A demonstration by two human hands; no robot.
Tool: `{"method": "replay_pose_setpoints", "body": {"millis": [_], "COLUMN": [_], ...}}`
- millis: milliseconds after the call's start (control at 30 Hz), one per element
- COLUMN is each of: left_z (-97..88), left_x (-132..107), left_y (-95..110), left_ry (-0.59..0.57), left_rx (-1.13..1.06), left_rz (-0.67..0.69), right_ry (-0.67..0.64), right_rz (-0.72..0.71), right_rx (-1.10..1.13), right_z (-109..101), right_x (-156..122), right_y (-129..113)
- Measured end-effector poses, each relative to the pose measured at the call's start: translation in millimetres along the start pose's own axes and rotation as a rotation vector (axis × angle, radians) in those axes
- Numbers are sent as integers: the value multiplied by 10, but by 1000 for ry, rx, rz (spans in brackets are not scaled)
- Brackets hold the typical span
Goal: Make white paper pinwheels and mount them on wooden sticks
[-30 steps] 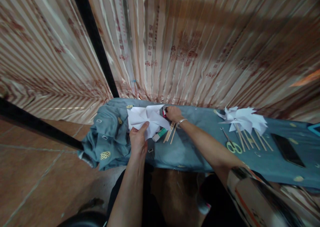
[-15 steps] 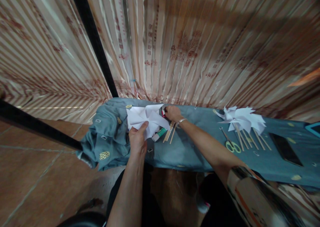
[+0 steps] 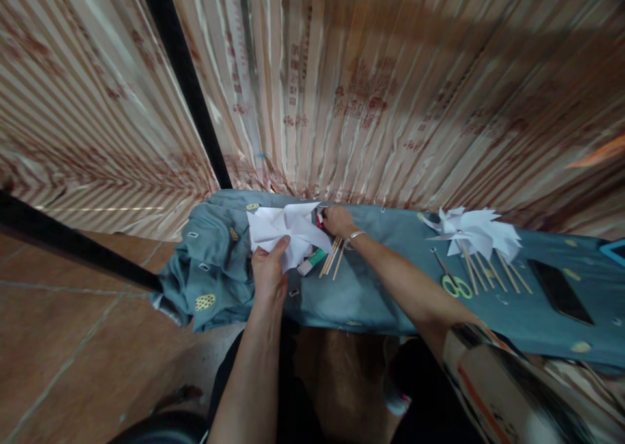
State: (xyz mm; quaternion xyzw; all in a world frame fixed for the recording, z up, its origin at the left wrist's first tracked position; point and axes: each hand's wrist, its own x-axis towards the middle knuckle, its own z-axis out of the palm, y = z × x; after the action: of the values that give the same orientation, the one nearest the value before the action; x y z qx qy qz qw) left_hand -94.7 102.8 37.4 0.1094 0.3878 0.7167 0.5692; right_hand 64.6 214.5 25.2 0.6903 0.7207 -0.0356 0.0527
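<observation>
My left hand (image 3: 268,271) grips the near edge of a folded white paper pinwheel (image 3: 286,229), thumb on top, over a blue-grey cloth (image 3: 371,294) that covers a long low surface. My right hand (image 3: 338,221) is curled at the pinwheel's right side, beside a small red item (image 3: 319,221); what its fingers hold is hidden. Several thin wooden sticks (image 3: 333,257) and a green-and-white glue stick (image 3: 312,262) lie just below my right hand.
Finished white pinwheels on sticks (image 3: 476,234) lie to the right, with green-handled scissors (image 3: 455,284) and a dark phone (image 3: 560,291). A striped pink curtain (image 3: 371,86) hangs behind. A black post (image 3: 183,79) stands at left. The tiled floor (image 3: 63,346) is at left.
</observation>
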Motion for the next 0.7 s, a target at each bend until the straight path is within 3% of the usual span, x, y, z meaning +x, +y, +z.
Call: {"method": "replay_pose_setpoints", "body": {"millis": [300,700], "left_z": [-1,-6], "left_x": [0,6], "left_y": [-11,-9], "left_ry": [-1,15], "left_rx": [25,27], "left_rz": [-16,-29], "right_ry": [4,-68], "right_rz": [-12,-44], "right_rx": [9,8], "right_z": [-44,-78], "right_x": [-50,93], "right_y": [4,44]}}
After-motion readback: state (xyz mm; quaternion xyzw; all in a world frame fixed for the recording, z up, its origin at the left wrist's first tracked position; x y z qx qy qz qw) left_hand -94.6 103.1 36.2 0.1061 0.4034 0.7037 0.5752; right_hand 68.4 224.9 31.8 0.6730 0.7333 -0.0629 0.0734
